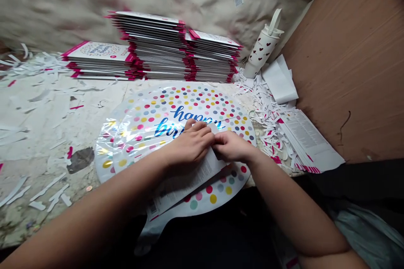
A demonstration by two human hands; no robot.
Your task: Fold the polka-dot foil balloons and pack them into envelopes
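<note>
Atop a balloon (186, 109), left hand (189, 145) and right hand (230, 146) pinch paper (186, 180).

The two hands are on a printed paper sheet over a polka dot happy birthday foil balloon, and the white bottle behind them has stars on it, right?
Not stars: the head view shows red hearts on the white bottle. The left hand and right hand are on the paper sheet.
</note>
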